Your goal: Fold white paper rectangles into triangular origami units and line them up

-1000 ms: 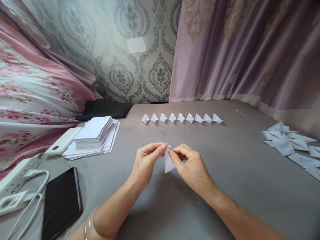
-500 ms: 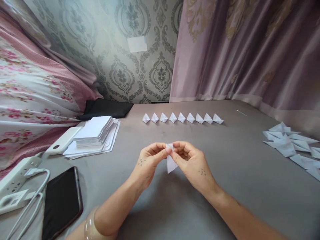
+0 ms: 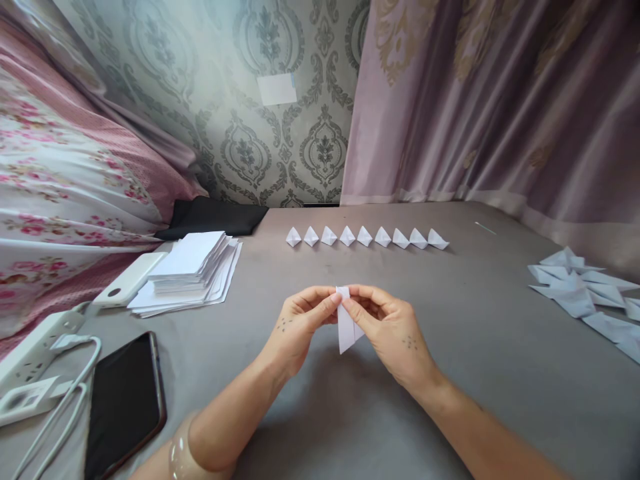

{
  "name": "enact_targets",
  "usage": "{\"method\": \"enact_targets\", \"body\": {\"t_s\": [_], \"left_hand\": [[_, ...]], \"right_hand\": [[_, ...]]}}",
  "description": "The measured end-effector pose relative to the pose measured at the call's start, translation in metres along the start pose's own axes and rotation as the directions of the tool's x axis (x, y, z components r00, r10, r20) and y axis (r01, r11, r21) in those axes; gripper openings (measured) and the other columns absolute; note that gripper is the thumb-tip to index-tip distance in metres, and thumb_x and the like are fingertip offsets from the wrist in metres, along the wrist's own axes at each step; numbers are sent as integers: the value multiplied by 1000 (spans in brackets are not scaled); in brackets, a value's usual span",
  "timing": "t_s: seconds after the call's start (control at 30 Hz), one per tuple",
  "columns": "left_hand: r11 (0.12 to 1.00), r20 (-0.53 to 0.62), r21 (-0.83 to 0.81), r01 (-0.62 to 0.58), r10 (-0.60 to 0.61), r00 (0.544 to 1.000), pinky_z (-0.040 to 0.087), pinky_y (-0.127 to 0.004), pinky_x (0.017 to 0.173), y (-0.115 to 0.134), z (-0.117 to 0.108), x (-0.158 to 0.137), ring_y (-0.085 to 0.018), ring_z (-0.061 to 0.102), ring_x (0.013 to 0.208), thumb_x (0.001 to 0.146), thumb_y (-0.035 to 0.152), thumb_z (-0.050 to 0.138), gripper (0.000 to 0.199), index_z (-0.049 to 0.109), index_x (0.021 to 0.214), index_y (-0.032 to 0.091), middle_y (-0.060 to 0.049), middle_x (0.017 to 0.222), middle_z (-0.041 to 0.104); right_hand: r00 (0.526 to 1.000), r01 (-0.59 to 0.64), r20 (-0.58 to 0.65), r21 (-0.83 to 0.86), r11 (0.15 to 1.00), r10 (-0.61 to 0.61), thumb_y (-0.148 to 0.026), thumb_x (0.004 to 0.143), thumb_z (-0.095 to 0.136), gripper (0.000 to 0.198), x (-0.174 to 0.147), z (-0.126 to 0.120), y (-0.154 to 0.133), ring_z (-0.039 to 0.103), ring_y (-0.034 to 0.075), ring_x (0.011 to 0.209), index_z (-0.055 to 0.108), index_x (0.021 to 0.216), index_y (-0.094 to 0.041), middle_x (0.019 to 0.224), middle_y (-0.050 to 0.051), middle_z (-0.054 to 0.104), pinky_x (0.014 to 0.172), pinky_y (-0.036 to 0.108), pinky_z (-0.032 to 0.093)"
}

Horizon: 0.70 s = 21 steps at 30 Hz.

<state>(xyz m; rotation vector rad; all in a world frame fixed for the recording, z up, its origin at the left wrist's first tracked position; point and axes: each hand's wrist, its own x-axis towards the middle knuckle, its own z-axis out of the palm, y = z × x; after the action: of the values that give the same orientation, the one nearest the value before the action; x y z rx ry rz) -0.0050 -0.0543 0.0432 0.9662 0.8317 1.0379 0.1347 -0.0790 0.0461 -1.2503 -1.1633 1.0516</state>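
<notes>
A small folded piece of white paper [image 3: 347, 331] is held above the table between my two hands, its pointed end hanging down. My left hand [image 3: 305, 320] pinches its upper left edge between thumb and fingers. From the other side, my right hand [image 3: 387, 323] grips the upper right edge, thumb on the front face. Both hands' curled fingers are partly hidden behind the paper. Beyond them stands a row of several small folded paper boats [image 3: 347, 236].
At left lie a stack of white paper [image 3: 193, 267], a white power bank [image 3: 129, 279], a power strip [image 3: 43, 343] with cables and a black phone [image 3: 125, 403]. A black cloth [image 3: 213, 217] lies behind. Several folded papers [image 3: 570, 283] are heaped at right, near a thin white stick [image 3: 485, 228].
The thumbs have drawn slightly apart, and more of the folded paper shows between them. Its lower point hangs a little lower. The whole view has shifted slightly.
</notes>
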Motion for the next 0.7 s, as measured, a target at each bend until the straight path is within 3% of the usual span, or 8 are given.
{"method": "enact_targets", "body": {"t_s": [0.17,0.33,0.43,0.57,0.63,0.7], "left_hand": [[1000,-39,-12,-28,27,999,44,-26,71,-2,0,-1,-12,56,72,74,30,72,16,71,77,14,-5,76,66],[997,-86,2,-72,72,994,41,-22,65,-2,-1,-1,-10,51,66,74,27,71,13,70,71,14,-2,69,63],[997,-103,-4,-77,76,992,40,-21,64,-3,-1,-1,-9,49,64,73,25,71,11,71,70,14,-2,68,62],[998,-80,-15,-66,64,995,41,-23,67,-2,-2,-1,-10,51,66,73,25,70,11,72,74,14,-3,70,64],[998,-33,-30,-52,51,998,43,-25,70,-2,-2,0,-11,54,70,75,25,69,12,73,78,14,-4,73,65],[999,-6,-40,-26,26,1000,43,-25,73,-3,-4,2,-12,55,73,75,27,71,14,73,80,14,-5,76,66]], "right_hand": [[983,186,26,-123,975,-184,-30,82,62,18,-4,3,1,63,15,79,70,96,-22,88,2,68,73,28,51],[938,346,90,-271,898,-334,-25,88,55,22,-7,4,2,60,13,78,69,104,-26,89,2,63,73,27,51],[871,485,133,-394,781,-473,-20,90,50,27,-8,3,5,58,13,75,67,110,-28,87,3,60,70,27,50],[764,605,240,-590,535,-599,-11,89,43,37,-9,0,7,55,18,82,61,120,-19,89,7,59,75,33,50],[744,613,301,-662,431,-596,-9,87,40,40,-10,-1,7,53,21,86,60,122,-13,90,11,60,77,37,49],[750,609,341,-692,389,-567,-8,86,38,41,-11,-2,6,53,24,89,62,119,-10,92,13,60,77,40,49]]}}
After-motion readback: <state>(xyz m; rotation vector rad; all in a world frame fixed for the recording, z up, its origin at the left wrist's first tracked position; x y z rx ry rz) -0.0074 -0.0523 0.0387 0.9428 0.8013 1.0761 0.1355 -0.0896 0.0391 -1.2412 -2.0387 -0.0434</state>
